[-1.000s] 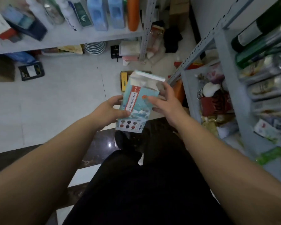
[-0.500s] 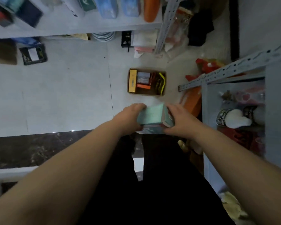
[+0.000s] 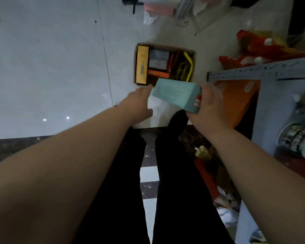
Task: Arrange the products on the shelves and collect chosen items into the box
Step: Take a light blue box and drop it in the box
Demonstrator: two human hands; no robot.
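A teal product box is held tilted just above the near edge of the open cardboard box on the floor. My right hand grips the teal box at its right end. My left hand reaches forward with straight fingers, the tips touching the teal box's left end. The cardboard box holds a long yellow carton, a grey packet, an orange carton and a yellow-and-red packet.
A grey metal shelf rail juts in from the right, over an orange bag and a jar. Red packages lie beyond it. Pale floor tiles stretch to the left. My dark-trousered legs stand below.
Both hands carried the teal box forward and down toward the cardboard box. My left hand has loosened from a grip to straight fingers at the box's end, and the view has tipped further down.
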